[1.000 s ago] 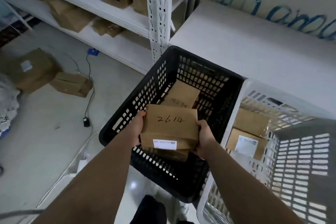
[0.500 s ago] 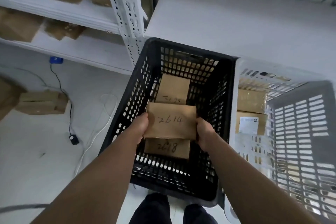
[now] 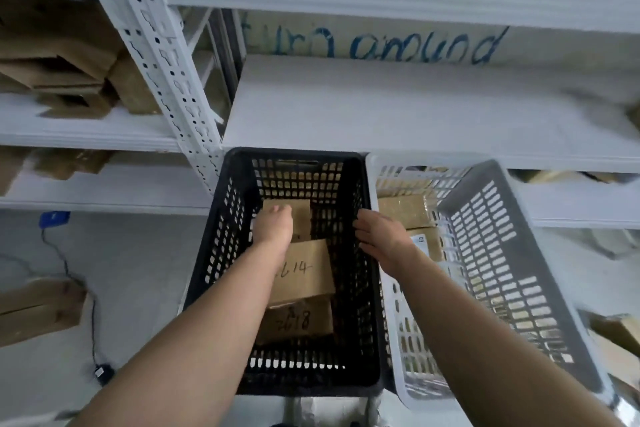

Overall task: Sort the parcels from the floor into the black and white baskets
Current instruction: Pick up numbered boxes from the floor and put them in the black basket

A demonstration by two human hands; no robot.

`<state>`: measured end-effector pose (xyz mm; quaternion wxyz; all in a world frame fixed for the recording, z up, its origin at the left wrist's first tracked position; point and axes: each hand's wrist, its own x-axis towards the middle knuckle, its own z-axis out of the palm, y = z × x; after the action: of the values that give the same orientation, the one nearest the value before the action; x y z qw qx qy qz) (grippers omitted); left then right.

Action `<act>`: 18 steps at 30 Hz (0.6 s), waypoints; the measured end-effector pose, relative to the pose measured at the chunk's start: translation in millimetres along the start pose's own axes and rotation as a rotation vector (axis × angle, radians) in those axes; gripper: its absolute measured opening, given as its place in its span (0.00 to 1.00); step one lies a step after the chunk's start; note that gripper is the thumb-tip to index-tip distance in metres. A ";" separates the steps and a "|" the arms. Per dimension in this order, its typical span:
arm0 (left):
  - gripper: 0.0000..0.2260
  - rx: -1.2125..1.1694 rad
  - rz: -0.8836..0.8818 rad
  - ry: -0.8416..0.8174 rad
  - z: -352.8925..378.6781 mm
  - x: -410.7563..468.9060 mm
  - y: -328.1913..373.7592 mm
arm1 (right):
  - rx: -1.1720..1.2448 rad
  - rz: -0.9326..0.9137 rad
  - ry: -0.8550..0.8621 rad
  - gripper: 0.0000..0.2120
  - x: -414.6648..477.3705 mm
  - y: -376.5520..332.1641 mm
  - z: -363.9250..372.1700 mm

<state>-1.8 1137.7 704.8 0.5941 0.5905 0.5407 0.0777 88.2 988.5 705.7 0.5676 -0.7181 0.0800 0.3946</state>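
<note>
Brown kraft card, matt and square-edged: the parcel marked 2614 (image 3: pixel 306 270), lying inside the black basket (image 3: pixel 221 253), tilted atop the parcel marked 2618 (image 3: pixel 298 321) and leaning toward a third parcel (image 3: pixel 302 213) at the far end. Probably light and stiff, with faces dry enough to grip; best taken by two opposite side edges rather than by the flat top. Left hand (image 3: pixel 273 227) low over the third parcel, fingers bent down onto it; cannot tell whether pinching or merely touching. Right hand (image 3: pixel 381 236) beside the black basket's right wall, fingers loosely curled, holding nothing visible. Both baskets of hard perforated plastic, with slotted walls and rounded rims; white basket (image 3: pixel 485 253) touching the black one, holding more parcels (image 3: pixel 401 211). Further cartons (image 3: pixel 38 308) on the floor.
</note>
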 end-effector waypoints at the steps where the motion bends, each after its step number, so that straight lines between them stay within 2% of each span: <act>1: 0.08 -0.002 0.035 -0.008 9.8 -6.6 6.3 | 0.046 -0.034 0.021 0.10 -5.8 -4.9 -9.6; 4: 0.09 -0.067 0.109 -0.085 46.2 -32.9 28.6 | 0.183 -0.120 0.118 0.13 -21.4 -14.6 -48.3; 9: 0.08 -0.061 0.182 -0.285 126.7 -88.1 50.0 | 0.312 -0.199 0.247 0.10 -54.9 -11.4 -144.4; 14: 0.10 0.044 0.238 -0.429 222.9 -157.6 40.8 | 0.442 -0.250 0.418 0.11 -89.9 15.6 -256.4; 18: 0.09 0.066 0.230 -0.537 301.8 -224.8 18.6 | 0.483 -0.221 0.517 0.11 -118.3 52.5 -353.7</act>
<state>139.2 792.4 758.1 0.6836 0.6664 0.2961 -0.0321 147.0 620.4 759.7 0.7210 -0.6437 0.2337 0.1059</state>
